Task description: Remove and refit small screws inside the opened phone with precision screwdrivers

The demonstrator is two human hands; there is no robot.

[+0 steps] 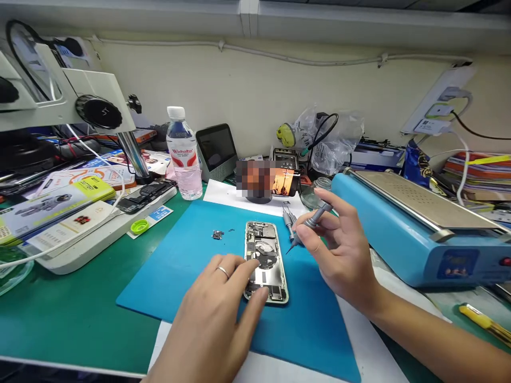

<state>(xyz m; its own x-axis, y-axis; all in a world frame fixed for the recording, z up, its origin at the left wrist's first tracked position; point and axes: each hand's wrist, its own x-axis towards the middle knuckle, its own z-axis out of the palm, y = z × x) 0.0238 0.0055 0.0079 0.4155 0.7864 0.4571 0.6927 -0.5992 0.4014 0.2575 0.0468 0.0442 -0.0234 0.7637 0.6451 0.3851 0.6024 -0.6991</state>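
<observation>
An opened smartphone (265,276), its inner parts showing, lies face up on a blue work mat (191,255). My left hand (219,303), with a ring on one finger, reaches over the phone's lower left side. Its thumb and index finger are apart at the phone, and I cannot tell how firmly they touch it. In my right hand (339,250) is a small grey precision screwdriver (318,214), pinched between the fingers. The driver's thin tip points down just right of the phone, apart from it. A small loose phone part (217,234) lies left of the phone.
More screwdrivers (288,219) lie behind the phone. A blue heating machine (399,234) stands at right, a yellow cutter (485,322) in front of it. A water bottle (184,159) and a propped phone with a lit screen (285,182) stand behind. A microscope arm (96,101) overhangs the left.
</observation>
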